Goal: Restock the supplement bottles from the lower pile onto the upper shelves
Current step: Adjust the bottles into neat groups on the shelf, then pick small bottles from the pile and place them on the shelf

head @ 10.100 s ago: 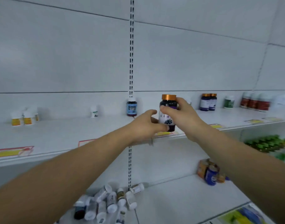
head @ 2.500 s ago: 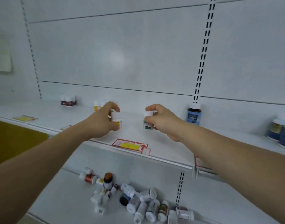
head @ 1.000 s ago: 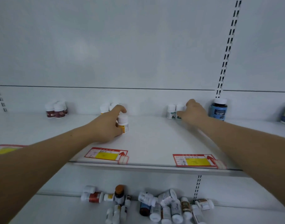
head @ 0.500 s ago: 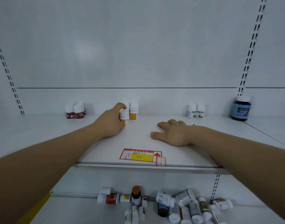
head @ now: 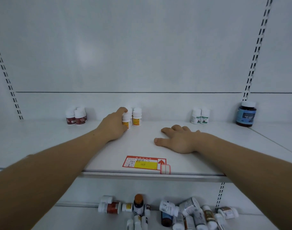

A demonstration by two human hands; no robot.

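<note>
Nearest, on the lower shelf (head: 72, 218), lies the pile (head: 171, 213) of bottles still waiting: a jumble on their sides with one brown-capped bottle (head: 138, 203) standing upright among them. I count roughly fifteen or so, but they overlap and run off the bottom edge, so I cannot give an exact figure. Above them, on the front lip of the upper shelf (head: 42, 143), sits one red and yellow price tag (head: 146, 164). Just past it the right hand (head: 176, 140) lies flat on the shelf, fingers straight and spread, holding nothing. The left hand (head: 113, 125) reaches further in, its grip curled round a small white bottle (head: 126, 121) with an orange label, forefinger over the cap, setting it down at the back just beside a matching bottle (head: 137, 117); a third white cap seems to peek out behind them, though I cannot be sure. So the step in hand looks like placing this bottle with its own kind. Next, I would judge, the left hand needs to let go without tipping the neighbours, then both hands drop to the pile for more, matching labels to the groups already up. Along the back wall those groups are: three red-labelled bottles (head: 76, 116) at the left, the orange ones in the middle, two green-labelled bottles (head: 200, 116) to the right, and one larger dark blue bottle (head: 246, 113) by the slotted upright (head: 256, 52).
</note>
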